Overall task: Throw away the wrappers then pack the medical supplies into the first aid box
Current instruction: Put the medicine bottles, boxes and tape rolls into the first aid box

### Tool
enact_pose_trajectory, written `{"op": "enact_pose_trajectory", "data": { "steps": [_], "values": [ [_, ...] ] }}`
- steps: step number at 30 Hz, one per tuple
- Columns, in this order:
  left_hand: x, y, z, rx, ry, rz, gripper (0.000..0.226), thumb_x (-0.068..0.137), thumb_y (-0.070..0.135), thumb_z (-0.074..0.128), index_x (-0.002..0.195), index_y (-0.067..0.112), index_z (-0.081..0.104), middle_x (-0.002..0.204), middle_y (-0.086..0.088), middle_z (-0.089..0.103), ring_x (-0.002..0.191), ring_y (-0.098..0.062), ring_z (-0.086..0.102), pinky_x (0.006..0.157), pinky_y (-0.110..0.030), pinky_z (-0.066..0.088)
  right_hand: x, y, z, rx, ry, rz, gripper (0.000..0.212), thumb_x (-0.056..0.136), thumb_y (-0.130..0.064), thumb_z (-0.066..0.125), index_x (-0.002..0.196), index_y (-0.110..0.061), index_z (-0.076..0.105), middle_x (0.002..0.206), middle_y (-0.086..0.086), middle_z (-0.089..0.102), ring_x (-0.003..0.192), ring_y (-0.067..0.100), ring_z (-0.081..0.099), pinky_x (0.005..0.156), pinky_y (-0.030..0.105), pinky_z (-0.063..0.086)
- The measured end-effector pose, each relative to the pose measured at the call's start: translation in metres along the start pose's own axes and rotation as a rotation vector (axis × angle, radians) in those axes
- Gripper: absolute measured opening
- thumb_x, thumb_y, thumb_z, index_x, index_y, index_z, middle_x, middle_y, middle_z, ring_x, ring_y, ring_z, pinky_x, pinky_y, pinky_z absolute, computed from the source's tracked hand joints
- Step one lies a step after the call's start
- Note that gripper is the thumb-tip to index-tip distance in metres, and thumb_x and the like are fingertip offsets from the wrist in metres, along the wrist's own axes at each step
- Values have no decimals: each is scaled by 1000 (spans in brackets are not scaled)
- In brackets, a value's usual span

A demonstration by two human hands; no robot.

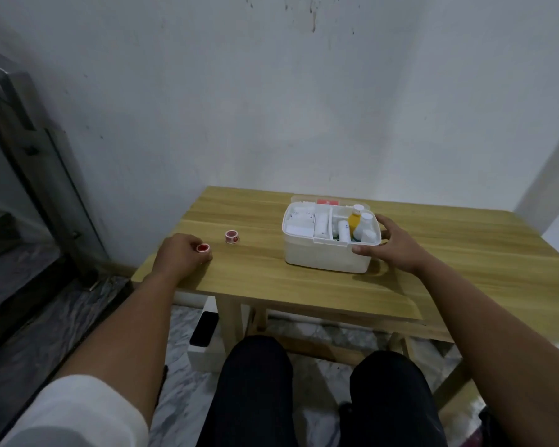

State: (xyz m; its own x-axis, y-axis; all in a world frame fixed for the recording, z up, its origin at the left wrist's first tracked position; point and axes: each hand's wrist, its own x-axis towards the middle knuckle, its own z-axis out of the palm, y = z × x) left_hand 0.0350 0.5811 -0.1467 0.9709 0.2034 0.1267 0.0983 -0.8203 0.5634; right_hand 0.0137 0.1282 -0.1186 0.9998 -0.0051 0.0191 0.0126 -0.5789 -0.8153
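The white first aid box stands open on the wooden table, with white packets, a roll, white bottles and a yellow bottle inside. My right hand grips the box's right end, thumb on the front wall and fingers on the rim. At the table's left edge my left hand is closed around a small red-and-white tape roll. A second such tape roll lies on the table just to its right, untouched.
The box's lid with a red label lies behind the box by the wall. Under the table stand a white box and a black phone. My knees are below the front edge. A metal frame stands at the left.
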Motion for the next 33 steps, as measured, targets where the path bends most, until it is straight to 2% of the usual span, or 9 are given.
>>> {"op": "enact_pose_trajectory", "data": {
  "steps": [2, 6, 13, 17, 20, 22, 26, 29, 33],
  "values": [
    [1, 2, 4, -38, 13, 13, 29, 82, 32, 82, 105, 14, 80, 101, -6, 76, 88, -19, 63, 80, -35, 53, 1, 1, 0, -5, 1, -2, 120, 57, -58, 91, 159, -34, 32, 131, -2, 57, 121, 21, 59, 91, 33, 50],
    [5, 11, 17, -95, 18, 56, 25, 79, 31, 84, 98, 15, 81, 95, -3, 77, 92, -22, 69, 82, -40, 57, 1, 1, 0, -1, -2, 1, 120, 58, -57, 91, 159, -35, 31, 132, -3, 56, 121, 21, 59, 92, 33, 51],
    [23, 24, 34, -150, -41, 59, 70, 69, 35, 92, 132, 14, 68, 115, -4, 73, 105, -21, 67, 91, -37, 53, 1, 2, -1, -7, -6, 11, 121, 55, -58, 91, 158, -37, 31, 131, -1, 57, 119, 21, 61, 83, 27, 52],
    [32, 32, 37, -87, -52, 88, 79, 71, 36, 91, 140, 13, 61, 127, -7, 67, 114, -25, 62, 92, -38, 50, 3, 2, -2, -25, -2, 19, 124, 53, -61, 91, 159, -38, 30, 130, -3, 57, 118, 20, 61, 87, 29, 52],
    [40, 42, 39, -19, -75, 110, 70, 73, 38, 90, 132, 9, 65, 125, -9, 68, 115, -29, 62, 90, -39, 49, 4, 3, -3, -25, -5, 21, 127, 49, -66, 93, 157, -40, 32, 130, -4, 59, 118, 19, 63, 95, 36, 55],
    [44, 46, 41, 29, -88, 119, 55, 74, 42, 87, 117, 11, 73, 114, -8, 72, 104, -28, 65, 85, -38, 52, 5, 5, -3, -26, -5, 23, 129, 47, -68, 93, 157, -40, 32, 132, -1, 61, 117, 18, 64, 101, 41, 55],
    [49, 50, 46, 141, -37, 128, 35, 80, 51, 78, 88, 18, 74, 87, -3, 71, 80, -22, 63, 65, -33, 49, 5, 5, -4, -46, -11, 25, 124, 55, -62, 94, 158, -39, 30, 135, 3, 59, 112, 14, 66, 97, 36, 54],
    [48, 53, 50, 165, 19, 126, 25, 85, 45, 73, 83, 20, 72, 83, -2, 69, 75, -23, 60, 57, -30, 39, 5, 5, -5, -49, -12, 23, 117, 63, -53, 95, 159, -40, 30, 136, 3, 58, 102, 9, 70, 88, 30, 55],
    [49, 55, 57, 223, 89, 97, 25, 91, 47, 63, 88, 23, 71, 85, 0, 70, 74, -23, 58, 56, -28, 36, 5, 6, -5, -70, -15, 15, 122, 57, -60, 95, 158, -43, 29, 138, 3, 58, 103, 11, 71, 95, 36, 57]
  ]
}}
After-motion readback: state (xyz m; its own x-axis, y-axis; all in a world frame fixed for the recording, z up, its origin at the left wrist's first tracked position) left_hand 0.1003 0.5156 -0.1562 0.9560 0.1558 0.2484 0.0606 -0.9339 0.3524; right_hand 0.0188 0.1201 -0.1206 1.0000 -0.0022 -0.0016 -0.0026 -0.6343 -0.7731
